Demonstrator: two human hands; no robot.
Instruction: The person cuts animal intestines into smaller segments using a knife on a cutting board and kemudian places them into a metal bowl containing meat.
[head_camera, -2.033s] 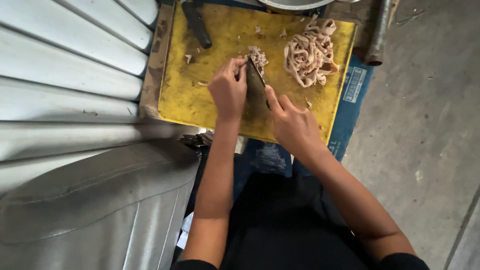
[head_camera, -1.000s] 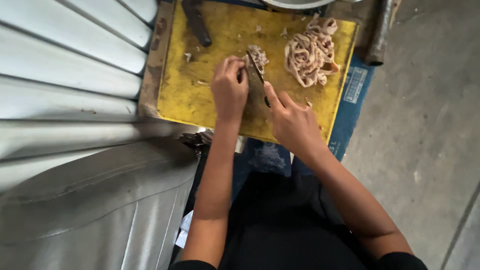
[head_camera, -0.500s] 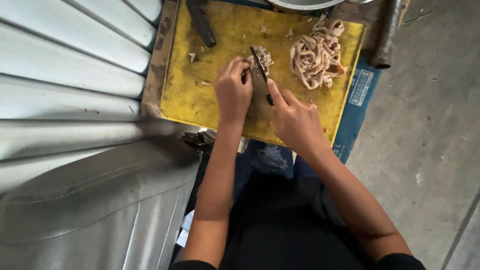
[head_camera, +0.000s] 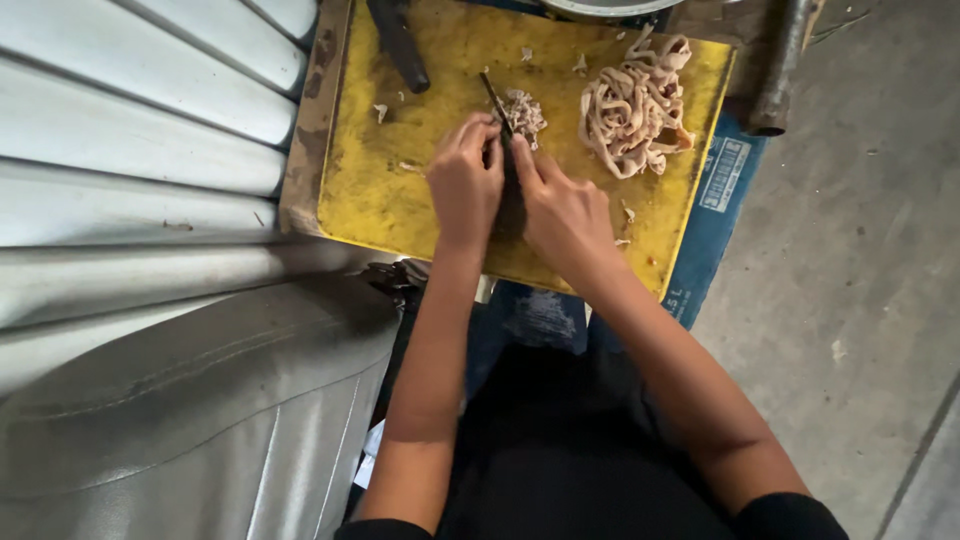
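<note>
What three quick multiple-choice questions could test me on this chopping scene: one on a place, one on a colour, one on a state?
1. Where does the pile of pale strips lie on the cutting board?
A. far right part
B. near left corner
C. off the board, on the floor

2. What colour is the cutting board?
A. white
B. yellow
C. green

3. What is the right hand doing?
A. resting open on the floor
B. lifting the strips
C. closed on a knife

Answers:
1. A, since the pile sits by the board's right edge, beyond the hands.
2. B, since its surface is yellow with worn, stained patches.
3. C, since its grip wraps the dark handle while the blade points to the chopped bits beside the left hand.
</note>
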